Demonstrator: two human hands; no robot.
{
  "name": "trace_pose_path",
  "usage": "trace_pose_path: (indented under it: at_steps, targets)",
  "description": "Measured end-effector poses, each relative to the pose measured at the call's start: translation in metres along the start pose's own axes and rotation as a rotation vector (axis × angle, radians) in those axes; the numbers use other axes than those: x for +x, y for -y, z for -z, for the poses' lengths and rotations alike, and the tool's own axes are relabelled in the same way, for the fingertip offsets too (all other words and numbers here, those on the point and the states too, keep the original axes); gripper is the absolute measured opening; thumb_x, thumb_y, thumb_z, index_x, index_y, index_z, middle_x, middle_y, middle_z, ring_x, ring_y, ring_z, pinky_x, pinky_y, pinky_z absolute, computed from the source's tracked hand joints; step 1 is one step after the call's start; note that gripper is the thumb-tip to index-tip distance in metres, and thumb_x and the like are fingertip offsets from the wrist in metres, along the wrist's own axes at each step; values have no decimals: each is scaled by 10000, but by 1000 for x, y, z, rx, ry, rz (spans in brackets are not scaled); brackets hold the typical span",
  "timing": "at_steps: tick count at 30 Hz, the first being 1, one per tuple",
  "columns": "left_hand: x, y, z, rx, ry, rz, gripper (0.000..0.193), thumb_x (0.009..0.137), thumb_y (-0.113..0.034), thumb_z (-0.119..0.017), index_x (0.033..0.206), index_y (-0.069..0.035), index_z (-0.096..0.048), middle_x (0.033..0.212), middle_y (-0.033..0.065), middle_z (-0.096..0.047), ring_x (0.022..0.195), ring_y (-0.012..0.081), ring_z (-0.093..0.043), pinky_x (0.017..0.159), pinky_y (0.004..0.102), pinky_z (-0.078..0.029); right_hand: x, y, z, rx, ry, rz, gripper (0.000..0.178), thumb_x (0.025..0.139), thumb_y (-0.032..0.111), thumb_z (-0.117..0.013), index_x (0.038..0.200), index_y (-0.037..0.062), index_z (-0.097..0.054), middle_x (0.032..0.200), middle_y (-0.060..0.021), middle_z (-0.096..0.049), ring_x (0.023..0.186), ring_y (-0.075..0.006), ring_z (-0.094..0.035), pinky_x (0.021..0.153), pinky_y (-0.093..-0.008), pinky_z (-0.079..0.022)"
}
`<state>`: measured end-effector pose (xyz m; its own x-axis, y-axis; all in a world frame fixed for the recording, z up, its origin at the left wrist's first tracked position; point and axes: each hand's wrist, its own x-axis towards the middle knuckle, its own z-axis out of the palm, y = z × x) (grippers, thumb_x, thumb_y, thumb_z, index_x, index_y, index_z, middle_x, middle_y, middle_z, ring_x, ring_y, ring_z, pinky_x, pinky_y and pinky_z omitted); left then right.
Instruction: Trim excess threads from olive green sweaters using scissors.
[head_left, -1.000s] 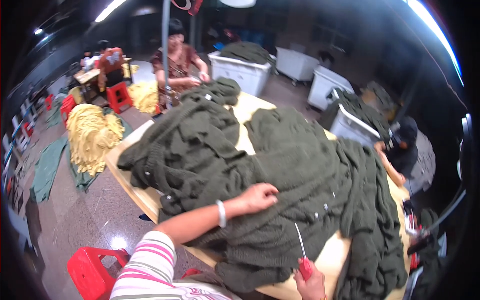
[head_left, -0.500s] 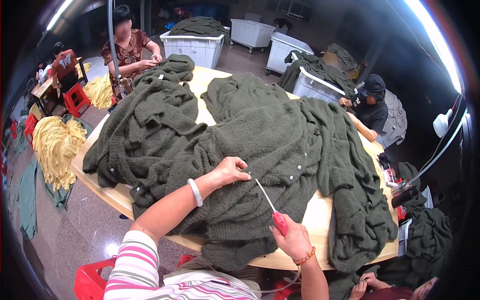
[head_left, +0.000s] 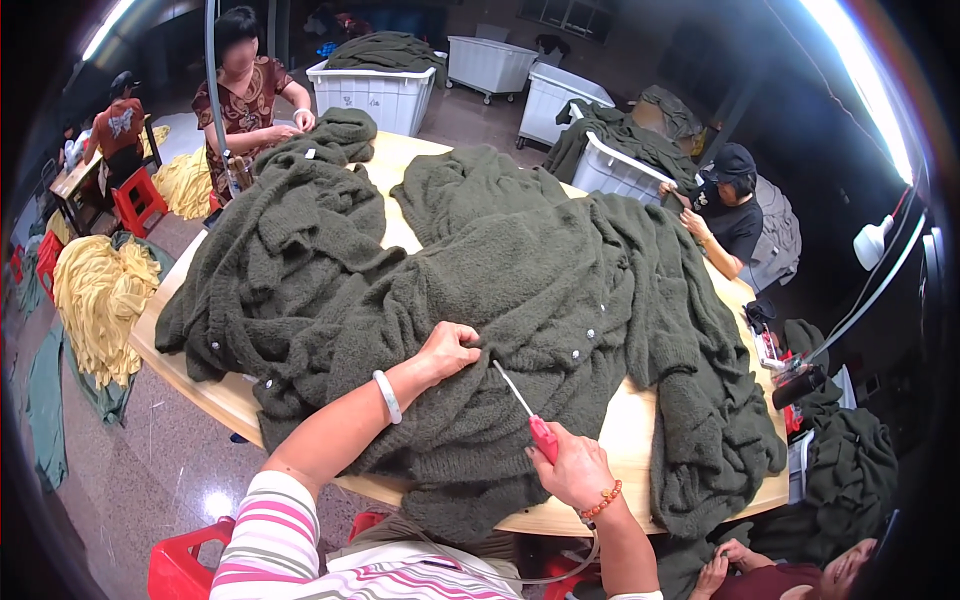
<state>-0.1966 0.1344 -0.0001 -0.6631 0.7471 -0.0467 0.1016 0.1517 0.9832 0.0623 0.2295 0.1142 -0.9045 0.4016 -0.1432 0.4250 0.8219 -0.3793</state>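
A dark green fuzzy knit cardigan [head_left: 500,270] lies heaped over the table, with several small shiny buttons down its front edge. My left hand [head_left: 446,352] is closed in a pinch at that front edge, fingertips pressed onto the knit. In my right hand [head_left: 575,468] is a tool with a red-pink handle [head_left: 543,438] and a thin pale metal shaft [head_left: 513,388]. Its tip points at the cloth just right of my left fingertips, a small gap apart. A pale cord runs below my right wrist.
More green knitwear [head_left: 285,230] is piled at the left of the wooden table [head_left: 633,430]. Co-workers sit or stand at the far left, right and lower right. White bins [head_left: 370,92] stand behind, a yellow cloth heap [head_left: 98,300] at left, red stools [head_left: 190,560] near me.
The whole view has shifted slightly. My left fingers have drawn closer together, and the tool tip stays near them. The co-worker at right has raised a hand with cloth.
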Motion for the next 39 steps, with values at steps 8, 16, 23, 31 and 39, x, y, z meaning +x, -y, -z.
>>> trace_pose_path:
  at_steps: [8, 16, 23, 31, 39]
  targets:
    - [-8, -7, -7, -269, -32, -133, 123, 805, -87, -689, 885, 7, -688, 763, -30, -633, 683, 45, -538, 617, 230, -454, -3, 7, 4, 34, -41, 9, 369, 886, 318, -636, 1173, 96, -569, 847, -217, -680, 841, -429, -651, 799, -495, -503]
    - [0, 14, -1, -323, -60, -129, 106, 797, -47, -705, 748, -16, -616, 709, -73, -558, 629, 30, -474, 547, 231, -399, -4, 11, 8, -9, -12, 5, 363, 886, 313, -630, 1175, 104, -564, 815, -201, -677, 833, -418, -654, 792, -512, -497]
    - [-10, -3, -7, -398, -60, -98, 67, 807, -51, -707, 785, -4, -664, 728, -50, -614, 643, 33, -514, 549, 223, -408, 0, 10, 7, 0, -22, 49, 324, 885, 268, -613, 1164, 112, -559, 805, -203, -679, 795, -408, -668, 749, -510, -518]
    - [-16, -7, -4, -271, 40, -103, 109, 809, -75, -755, 767, -38, -661, 727, -69, -600, 645, 17, -487, 556, 209, -388, 0, 9, -4, 40, -3, 85, 322, 888, 261, -613, 1175, 126, -557, 800, -206, -678, 789, -411, -667, 759, -510, -514]
    - [-17, -3, -2, -227, 23, -140, 133, 816, -81, -749, 749, -34, -644, 718, -82, -576, 648, 15, -470, 561, 213, -382, 0, 5, 0, 42, -31, 19, 359, 886, 291, -632, 1195, 124, -562, 811, -204, -678, 817, -415, -657, 762, -506, -505]
